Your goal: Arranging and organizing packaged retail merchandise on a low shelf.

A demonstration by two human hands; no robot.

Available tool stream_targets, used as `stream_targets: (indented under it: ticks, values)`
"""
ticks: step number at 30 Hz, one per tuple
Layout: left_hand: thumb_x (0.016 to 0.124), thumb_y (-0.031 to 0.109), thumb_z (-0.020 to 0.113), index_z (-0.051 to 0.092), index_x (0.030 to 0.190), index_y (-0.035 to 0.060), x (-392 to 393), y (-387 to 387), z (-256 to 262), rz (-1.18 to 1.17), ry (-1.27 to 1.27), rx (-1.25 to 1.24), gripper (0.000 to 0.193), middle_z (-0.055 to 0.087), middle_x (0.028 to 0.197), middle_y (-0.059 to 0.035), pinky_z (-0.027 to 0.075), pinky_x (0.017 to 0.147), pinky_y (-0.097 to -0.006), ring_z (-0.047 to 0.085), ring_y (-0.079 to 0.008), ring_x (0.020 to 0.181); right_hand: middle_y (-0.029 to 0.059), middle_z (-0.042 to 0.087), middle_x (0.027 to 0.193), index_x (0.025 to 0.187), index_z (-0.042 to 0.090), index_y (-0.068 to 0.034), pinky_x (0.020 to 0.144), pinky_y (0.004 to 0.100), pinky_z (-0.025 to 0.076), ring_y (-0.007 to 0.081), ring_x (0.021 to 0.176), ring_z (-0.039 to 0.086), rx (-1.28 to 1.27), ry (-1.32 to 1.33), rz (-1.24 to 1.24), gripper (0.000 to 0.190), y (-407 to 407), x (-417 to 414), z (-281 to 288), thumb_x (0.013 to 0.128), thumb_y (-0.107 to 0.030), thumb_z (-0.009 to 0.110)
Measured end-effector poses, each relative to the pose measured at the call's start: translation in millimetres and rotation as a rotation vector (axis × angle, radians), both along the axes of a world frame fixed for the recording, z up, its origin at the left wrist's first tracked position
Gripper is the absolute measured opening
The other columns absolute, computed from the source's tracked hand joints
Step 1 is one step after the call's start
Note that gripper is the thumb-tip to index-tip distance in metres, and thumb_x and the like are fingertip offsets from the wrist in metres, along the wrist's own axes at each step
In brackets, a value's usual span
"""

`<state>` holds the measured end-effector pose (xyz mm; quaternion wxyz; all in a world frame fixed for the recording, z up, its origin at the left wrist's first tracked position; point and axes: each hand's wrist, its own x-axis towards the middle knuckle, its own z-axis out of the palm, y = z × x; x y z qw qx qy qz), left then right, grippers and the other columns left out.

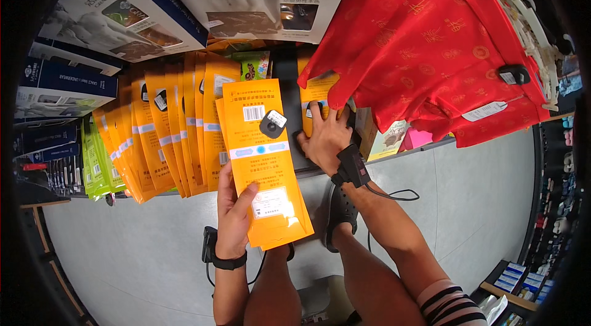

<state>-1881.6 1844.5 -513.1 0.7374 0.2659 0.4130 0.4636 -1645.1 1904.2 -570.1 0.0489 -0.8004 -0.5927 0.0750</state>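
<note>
My left hand (235, 208) holds a small stack of orange flat packets (265, 164) upright over the shelf's front edge. Its thumb lies across the front packet, and the fingers go behind the stack. That front packet bears a barcode, a pale band and a black security tag (273, 123). To the right, my right hand (328, 136) rests with spread fingers on another orange packet (318, 86) on the dark shelf (287, 72). The red cloth partly covers this packet. My right thumb is beside a black object at the packet's left edge.
A row of orange packets (184, 132) stands left, beside green packets (99, 159). White and navy underwear boxes (138, 12) rise behind. Red patterned shorts (415, 39) hang from clip hangers at right, over a small carton (381, 134). Grey floor (138, 243) lies below.
</note>
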Motion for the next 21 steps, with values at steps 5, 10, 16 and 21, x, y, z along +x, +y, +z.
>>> stream_targets:
  ticks: [5, 10, 16, 21]
  values:
    - [0.103, -0.003, 0.063, 0.044, 0.155, 0.0087, 0.6, 0.0, -2.7, 0.003, -0.021, 0.026, 0.057, 0.063, 0.143, -0.0109, 0.056, 0.104, -0.0345, 0.064, -0.0185, 0.128, 0.0268, 0.038, 0.152, 0.155, 0.049, -0.014, 0.095, 0.0622, 0.058, 0.0526, 0.138, 0.046, -0.041, -0.093, 0.016, 0.084, -7.0, 11.6, 3.3, 0.082, -0.042, 0.082]
    - [0.103, -0.004, 0.063, 0.043, 0.155, 0.0082, 4.4, 1.4, -6.5, -0.002, -0.019, 0.063, 0.057, 0.062, 0.144, -0.0113, 0.056, 0.105, -0.0346, 0.064, -0.0185, 0.128, 0.0284, 0.038, 0.155, 0.158, 0.047, -0.010, 0.109, 0.0637, 0.046, 0.0500, 0.144, 0.040, -0.009, -0.226, 0.067, 0.084, -15.8, 9.8, -8.5, 0.086, -0.041, 0.077]
    - [0.103, -0.004, 0.063, 0.042, 0.156, 0.0081, 5.6, 2.7, -9.2, -0.020, -0.002, 0.035, 0.058, 0.061, 0.144, -0.0118, 0.054, 0.107, -0.0350, 0.063, -0.0186, 0.129, 0.0297, 0.040, 0.156, 0.158, 0.048, -0.005, 0.116, 0.0596, 0.039, 0.0489, 0.147, 0.037, 0.096, -0.251, 0.141, 0.081, -15.1, 21.4, -17.2, 0.089, -0.040, 0.074]
    - [0.103, -0.004, 0.063, 0.041, 0.157, 0.0082, 7.3, 3.5, -12.5, -0.024, 0.015, 0.026, 0.060, 0.060, 0.146, -0.0121, 0.054, 0.108, -0.0350, 0.062, -0.0191, 0.131, 0.0303, 0.040, 0.155, 0.156, 0.051, -0.007, 0.118, 0.0586, 0.037, 0.0484, 0.147, 0.038, 0.105, -0.264, 0.122, 0.079, -16.4, 20.2, -17.7, 0.089, -0.039, 0.077]
